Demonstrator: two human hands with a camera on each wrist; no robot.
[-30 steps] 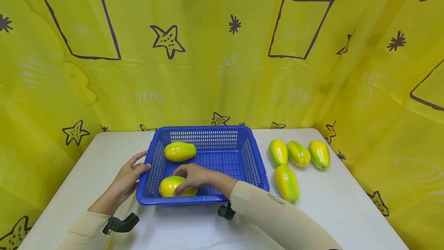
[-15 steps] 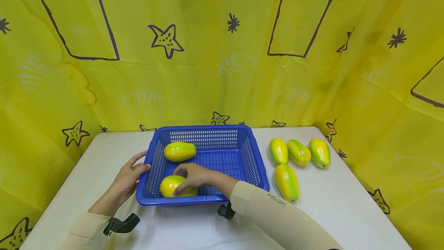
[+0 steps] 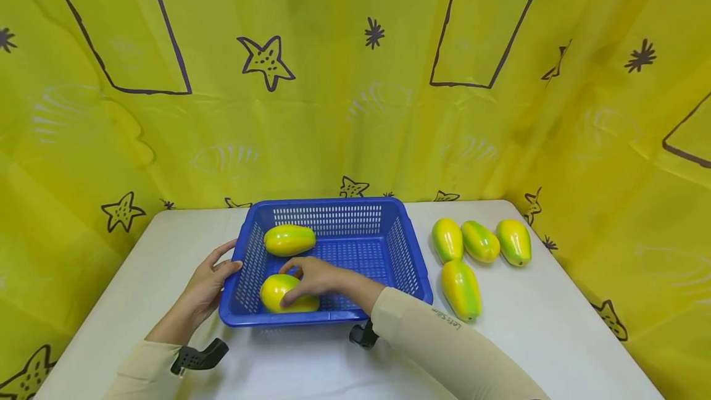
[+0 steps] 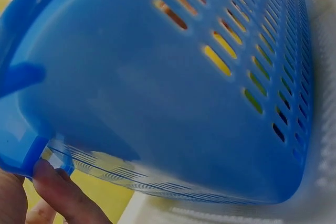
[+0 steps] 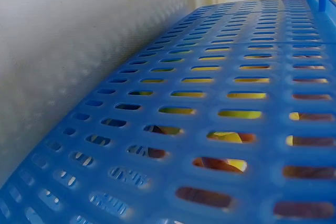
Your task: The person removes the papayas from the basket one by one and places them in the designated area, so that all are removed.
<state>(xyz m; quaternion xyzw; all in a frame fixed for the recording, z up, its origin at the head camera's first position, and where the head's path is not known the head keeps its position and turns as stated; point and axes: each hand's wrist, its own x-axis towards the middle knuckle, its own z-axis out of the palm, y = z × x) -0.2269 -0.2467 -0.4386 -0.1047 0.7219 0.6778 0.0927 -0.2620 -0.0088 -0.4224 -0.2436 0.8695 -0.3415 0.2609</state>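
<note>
A blue perforated basket (image 3: 355,201) stands on the white table. My left hand (image 3: 204,286) grips its left rim, thumb on top; in the left wrist view the fingers (image 4: 65,192) are at the basket's corner. Inside, my right hand (image 3: 313,279) holds a yellow-green papaya (image 3: 272,294) at the front left, thumb on the near side and fingers on the far side. A second papaya (image 3: 289,241) lies behind it at the back left. In the right wrist view the basket wall (image 5: 210,93) mostly hides the hand and fruit.
Several more papayas lie on the table right of the basket: one at the front (image 3: 461,290), and a row behind it with a left papaya (image 3: 447,241), a middle papaya (image 3: 480,242) and a right papaya (image 3: 513,242). A yellow patterned curtain (image 3: 333,116) surrounds the table.
The papaya in my right hand has shifted very slightly rightward within the basket. My left hand keeps its place on the rim, and the whole head view has moved a little.
</note>
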